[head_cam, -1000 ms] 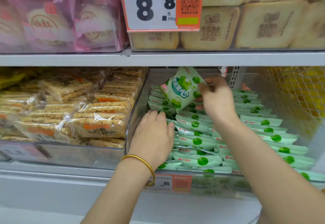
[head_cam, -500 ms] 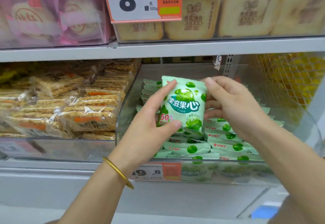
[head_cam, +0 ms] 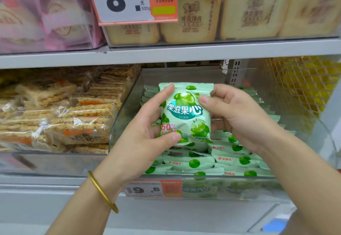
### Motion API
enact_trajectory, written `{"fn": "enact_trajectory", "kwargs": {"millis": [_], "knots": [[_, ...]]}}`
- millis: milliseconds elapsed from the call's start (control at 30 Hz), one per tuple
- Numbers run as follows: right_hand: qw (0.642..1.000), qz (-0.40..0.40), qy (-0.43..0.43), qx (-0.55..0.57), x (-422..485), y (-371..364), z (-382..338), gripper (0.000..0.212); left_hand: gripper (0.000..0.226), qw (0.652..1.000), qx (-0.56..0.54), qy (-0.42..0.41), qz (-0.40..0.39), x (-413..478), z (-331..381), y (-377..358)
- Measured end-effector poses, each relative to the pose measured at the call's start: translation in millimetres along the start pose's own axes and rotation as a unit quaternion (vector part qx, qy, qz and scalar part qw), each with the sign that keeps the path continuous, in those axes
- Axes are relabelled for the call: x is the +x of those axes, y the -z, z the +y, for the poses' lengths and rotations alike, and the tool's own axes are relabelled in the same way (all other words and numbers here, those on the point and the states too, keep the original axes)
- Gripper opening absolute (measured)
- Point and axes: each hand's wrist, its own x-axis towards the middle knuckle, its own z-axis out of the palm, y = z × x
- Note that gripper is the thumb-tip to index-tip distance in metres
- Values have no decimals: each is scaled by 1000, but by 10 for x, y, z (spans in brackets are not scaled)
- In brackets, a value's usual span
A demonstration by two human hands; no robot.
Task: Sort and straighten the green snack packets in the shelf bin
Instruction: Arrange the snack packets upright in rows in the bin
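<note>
I held one green packet [head_cam: 186,113] upright above the clear bin [head_cam: 228,186], between my hands. My left hand [head_cam: 145,133] pinched its left edge; my right hand [head_cam: 238,113] gripped its right edge. Below my hands lay the other green packets [head_cam: 212,161] in rows.

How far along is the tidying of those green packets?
Mostly done, it seems: the green packets in the clear bin lie in fairly neat overlapping rows. In hand: the left hand and right hand hold one packet upright above them, front showing. Left: laying it into a row, and squaring a few front ones that look slightly askew.
</note>
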Motion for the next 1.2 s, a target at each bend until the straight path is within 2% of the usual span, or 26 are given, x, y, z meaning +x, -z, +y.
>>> {"fn": "enact_trajectory", "kwargs": {"millis": [133, 200, 233, 300, 333, 367, 500, 567, 633, 700, 800, 933, 1067, 1200], "knots": [[1000, 10, 6, 8, 16, -31, 4, 7, 79, 1000, 14, -12, 11, 9, 29, -34], [999, 29, 13, 15, 22, -51, 18, 2, 72, 995, 85, -31, 51, -13, 8, -52], [999, 41, 15, 19, 28, -55, 25, 1, 64, 980, 168, -56, 89, -16, -27, -39], [998, 51, 12, 40, 33, -61, 21, 4, 50, 908, 376, -110, 151, -24, -52, -43], [997, 45, 8, 55, 29, -69, 16, 7, 54, 879, 434, -119, 160, -26, -64, -50], [997, 31, 4, 67, 21, -80, 5, 12, 61, 871, 452, -111, 156, -28, -74, -62], [997, -31, 3, 73, -1, -114, -1, 30, 86, 909, 390, -52, 139, -39, -86, -91], [998, -33, 6, 56, -2, -126, -7, 41, 83, 922, 358, -37, 143, -42, -91, -72], [999, -15, 8, 48, 3, -133, -7, 45, 69, 933, 328, -37, 144, -39, -61, -54], [999, 24, 27, 17, 5, -140, 9, 38, 53, 945, 291, -50, 138, -37, -8, -31], [993, 76, 75, -48, 27, -130, 32, 21, 51, 981, 155, -34, 115, -52, 77, -40], [998, 22, 52, 9, 38, -149, 29, 26, 61, 991, 80, -21, 104, -77, 49, -22], [998, 23, 61, 18, 39, -177, 31, 31, 58, 993, 95, -40, 61, -86, 47, 10], [997, 16, 68, 23, 41, -169, 35, 30, 63, 992, 106, -48, 59, -95, 62, 23]]}}
